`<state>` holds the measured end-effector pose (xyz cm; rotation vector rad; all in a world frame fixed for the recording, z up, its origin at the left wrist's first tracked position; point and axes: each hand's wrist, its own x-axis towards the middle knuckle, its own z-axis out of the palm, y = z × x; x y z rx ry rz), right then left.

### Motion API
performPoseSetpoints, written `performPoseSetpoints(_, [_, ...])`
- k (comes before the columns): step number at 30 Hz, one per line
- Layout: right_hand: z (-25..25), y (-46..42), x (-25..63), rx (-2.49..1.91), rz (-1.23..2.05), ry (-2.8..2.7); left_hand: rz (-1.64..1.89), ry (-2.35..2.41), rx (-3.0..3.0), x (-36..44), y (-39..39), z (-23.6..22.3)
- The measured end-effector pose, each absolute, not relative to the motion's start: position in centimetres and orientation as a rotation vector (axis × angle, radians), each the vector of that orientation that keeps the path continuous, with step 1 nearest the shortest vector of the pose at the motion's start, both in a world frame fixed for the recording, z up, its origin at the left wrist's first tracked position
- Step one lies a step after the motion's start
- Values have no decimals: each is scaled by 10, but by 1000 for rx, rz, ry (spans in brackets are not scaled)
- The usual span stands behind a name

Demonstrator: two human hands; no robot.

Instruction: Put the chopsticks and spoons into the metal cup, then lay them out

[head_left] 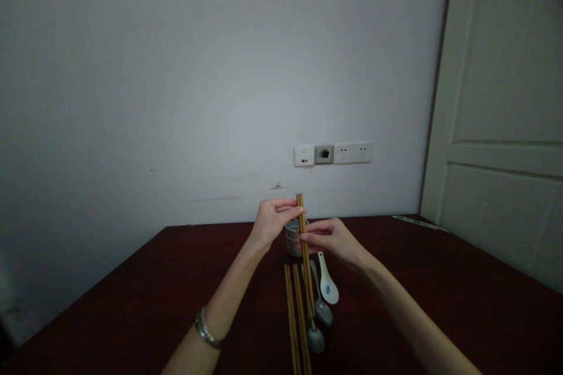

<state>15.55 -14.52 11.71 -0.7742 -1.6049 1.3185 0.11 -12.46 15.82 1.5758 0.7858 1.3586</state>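
Note:
A pair of wooden chopsticks is held up, tilted, over the table. My left hand pinches the pair near its top end. Lower down, my right hand grips the same pair between thumb and fingers. Just behind the hands stands a grey cup, partly covered by them. Below lie more chopsticks in two pairs side by side. To their right are two metal spoons, one nearer and one farther, and a white soup spoon with a blue mark.
The dark red table reaches back to a pale wall. Sockets and switches sit on that wall above the table. A thin patterned strip lies at the back right edge, near a white panelled door.

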Motion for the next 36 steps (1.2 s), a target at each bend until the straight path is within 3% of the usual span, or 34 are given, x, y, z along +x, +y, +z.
performPoseSetpoints(36, [116, -142, 157, -804, 1294, -1628, 1321, 779, 1634, -1, -125, 159])
